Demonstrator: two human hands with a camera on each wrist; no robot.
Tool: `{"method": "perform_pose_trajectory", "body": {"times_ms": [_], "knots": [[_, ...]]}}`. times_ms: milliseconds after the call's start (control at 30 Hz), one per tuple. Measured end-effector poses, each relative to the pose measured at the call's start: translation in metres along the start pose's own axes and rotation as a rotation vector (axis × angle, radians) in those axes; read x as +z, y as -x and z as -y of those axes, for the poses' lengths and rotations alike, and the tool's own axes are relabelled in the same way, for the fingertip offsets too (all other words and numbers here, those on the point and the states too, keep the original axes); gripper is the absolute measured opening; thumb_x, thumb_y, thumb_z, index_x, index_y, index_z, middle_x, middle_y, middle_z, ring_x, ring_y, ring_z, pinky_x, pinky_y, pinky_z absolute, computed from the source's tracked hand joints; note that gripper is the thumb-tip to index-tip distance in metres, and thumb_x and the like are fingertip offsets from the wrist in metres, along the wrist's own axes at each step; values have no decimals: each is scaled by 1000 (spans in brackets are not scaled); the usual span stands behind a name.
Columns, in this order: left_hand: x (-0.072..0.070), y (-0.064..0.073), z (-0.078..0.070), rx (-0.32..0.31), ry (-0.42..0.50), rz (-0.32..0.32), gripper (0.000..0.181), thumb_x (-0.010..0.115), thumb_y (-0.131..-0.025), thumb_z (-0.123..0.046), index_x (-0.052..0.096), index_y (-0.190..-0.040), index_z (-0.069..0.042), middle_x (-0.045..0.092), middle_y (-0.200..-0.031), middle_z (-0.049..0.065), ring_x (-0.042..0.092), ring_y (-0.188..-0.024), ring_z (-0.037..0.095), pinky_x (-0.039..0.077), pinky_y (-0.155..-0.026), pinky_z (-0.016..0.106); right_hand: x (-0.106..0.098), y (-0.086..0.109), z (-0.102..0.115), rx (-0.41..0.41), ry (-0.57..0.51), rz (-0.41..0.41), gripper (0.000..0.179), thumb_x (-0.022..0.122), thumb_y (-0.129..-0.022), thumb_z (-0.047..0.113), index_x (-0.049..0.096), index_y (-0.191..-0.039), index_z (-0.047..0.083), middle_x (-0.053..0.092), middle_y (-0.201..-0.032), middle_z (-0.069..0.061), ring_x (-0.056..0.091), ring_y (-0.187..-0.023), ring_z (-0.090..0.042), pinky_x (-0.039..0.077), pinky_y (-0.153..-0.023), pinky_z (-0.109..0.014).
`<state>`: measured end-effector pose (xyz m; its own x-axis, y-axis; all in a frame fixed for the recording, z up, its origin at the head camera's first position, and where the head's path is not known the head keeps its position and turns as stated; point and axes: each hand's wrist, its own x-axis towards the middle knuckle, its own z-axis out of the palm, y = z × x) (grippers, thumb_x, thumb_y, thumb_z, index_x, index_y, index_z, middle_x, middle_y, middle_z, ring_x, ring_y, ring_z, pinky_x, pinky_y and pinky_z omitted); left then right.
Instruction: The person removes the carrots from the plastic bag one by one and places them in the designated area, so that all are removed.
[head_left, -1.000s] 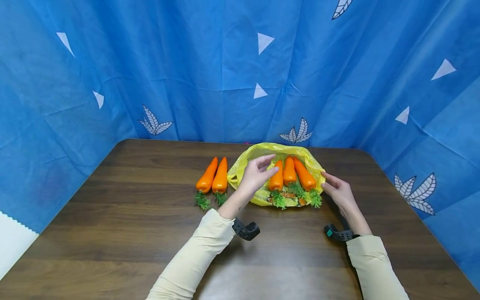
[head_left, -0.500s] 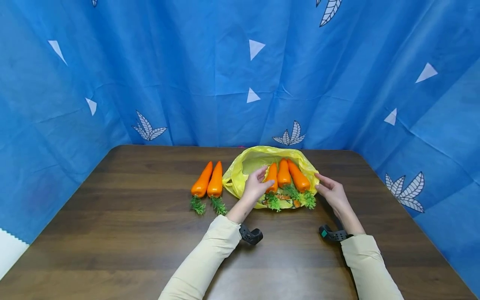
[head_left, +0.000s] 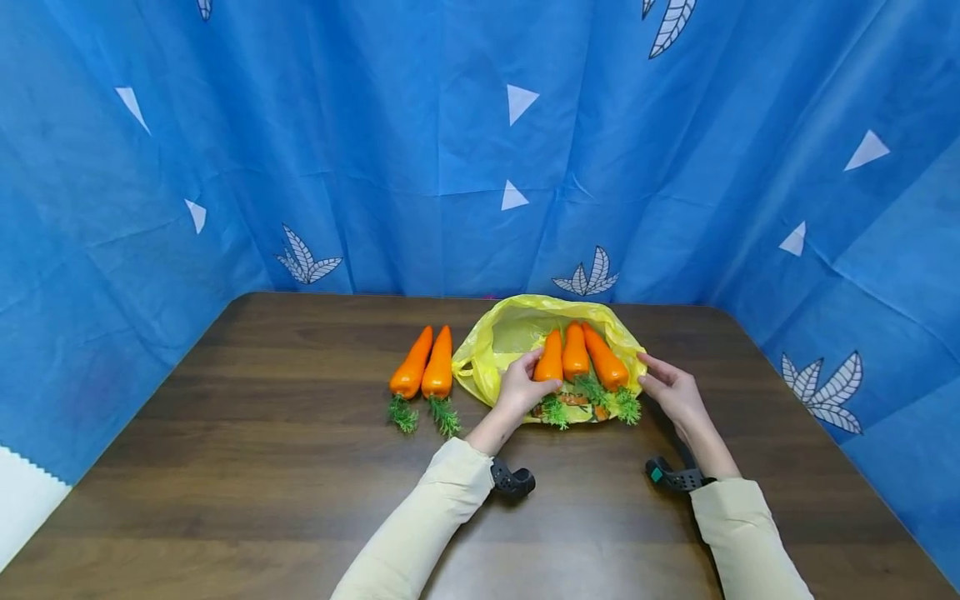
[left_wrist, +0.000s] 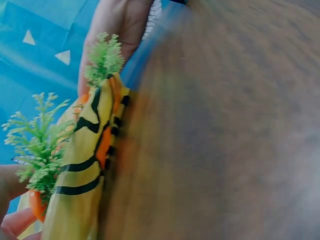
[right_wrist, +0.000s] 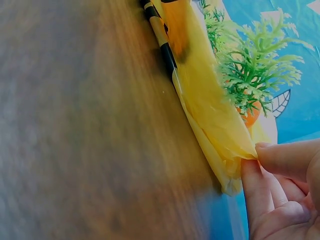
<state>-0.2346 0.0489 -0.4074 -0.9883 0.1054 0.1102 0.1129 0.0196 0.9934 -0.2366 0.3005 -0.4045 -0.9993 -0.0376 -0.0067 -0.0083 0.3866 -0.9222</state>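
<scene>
A yellow plastic bag (head_left: 483, 346) lies on its side with its mouth facing me and black-and-orange print on its lower lip. Three orange carrots with leafy green tops are in the bag's mouth. My left hand (head_left: 519, 388) grips the leftmost carrot (head_left: 550, 358), thumb and fingers on either side of its thick end, just below the leaves (left_wrist: 42, 145) in the left wrist view. At the bag's right edge, my right hand (head_left: 677, 396) pinches the yellow plastic (right_wrist: 215, 115) between thumb and fingers. The other carrots, the middle one (head_left: 575, 352) and the right one (head_left: 604, 360), lie close together.
Two more carrots, one (head_left: 411, 367) beside the other (head_left: 438, 367), lie left of the bag on the brown wooden table (head_left: 262, 467). A blue curtain (head_left: 375, 150) with white shapes hangs behind the table. Black bands are strapped around both wrists.
My left hand has come down from above the leftmost carrot in the bag and closed its fingers on it. The right hand keeps its pinch on the bag's edge. The head view shifted slightly.
</scene>
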Motion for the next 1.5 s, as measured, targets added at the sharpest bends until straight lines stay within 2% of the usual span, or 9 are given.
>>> {"method": "perform_pose_trajectory", "body": {"times_ms": [167, 433, 600, 800, 1033, 1233, 1367, 1433, 1500], "knots": [[5, 2, 6, -1, -123, -20, 62, 73, -76, 2, 48, -132, 6, 56, -124, 17, 54, -109, 24, 45, -88, 29, 0, 3, -4, -14, -1, -4, 49, 47, -99, 10, 32, -144, -2, 26, -146, -24, 35, -127, -37, 32, -99, -45], [5, 1, 5, -14, -38, -66, 55, 71, -78, 3, 51, -130, 7, 58, -120, 18, 57, -106, 25, 48, -85, 30, 2, 0, -2, -30, 2, -9, 49, 47, -99, 11, 32, -144, -1, 28, -146, -22, 36, -126, -34, 36, -97, -38], [6, 0, 4, -20, -75, -51, 60, 72, -76, 5, 49, -132, 5, 58, -121, 18, 56, -107, 25, 48, -85, 29, 2, 0, 2, -26, -18, -9, 48, 47, -98, 9, 33, -143, -2, 29, -146, -22, 37, -126, -36, 35, -98, -42], [6, -1, 4, -31, -112, -37, 65, 71, -75, 7, 46, -135, 4, 57, -122, 17, 55, -108, 25, 47, -87, 30, 1, 0, 3, -18, -26, -5, 48, 47, -98, 8, 33, -143, -2, 29, -146, -22, 37, -126, -34, 37, -96, -36], [6, -2, 5, -81, 5, -51, 64, 62, -74, 13, 45, -135, 5, 53, -127, 18, 53, -112, 26, 48, -85, 30, 2, -2, 1, 0, -26, -25, 48, 48, -98, 8, 34, -143, -1, 31, -145, -21, 37, -126, -34, 37, -97, -40], [4, -2, 3, -129, 95, -70, 58, 61, -77, 11, 47, -133, 7, 53, -125, 22, 54, -111, 29, 48, -86, 32, 3, -2, 1, 2, -34, -17, 49, 47, -98, 8, 33, -144, 0, 29, -146, -20, 35, -128, -34, 33, -100, -44], [2, -3, 0, -190, 173, -81, 56, 61, -79, 7, 47, -133, 5, 58, -117, 23, 58, -94, 21, 49, -76, 26, 3, -2, 2, 9, -31, -19, 49, 47, -98, 9, 33, -144, 1, 28, -147, -20, 34, -128, -34, 31, -101, -44], [0, -3, -1, -211, 201, -79, 57, 62, -79, 6, 47, -134, 4, 60, -113, 22, 56, -80, 15, 47, -65, 22, 3, -2, 3, 12, -30, -19, 49, 47, -99, 9, 32, -144, 1, 27, -147, -20, 34, -128, -34, 31, -101, -44], [-2, 0, -6, -234, 221, -74, 56, 62, -80, 5, 47, -134, 4, 60, -112, 21, 53, -74, 12, 43, -60, 20, 2, -2, 3, 14, -27, -17, 48, 46, -99, 10, 32, -144, 1, 27, -147, -21, 35, -128, -34, 32, -100, -44]]}}
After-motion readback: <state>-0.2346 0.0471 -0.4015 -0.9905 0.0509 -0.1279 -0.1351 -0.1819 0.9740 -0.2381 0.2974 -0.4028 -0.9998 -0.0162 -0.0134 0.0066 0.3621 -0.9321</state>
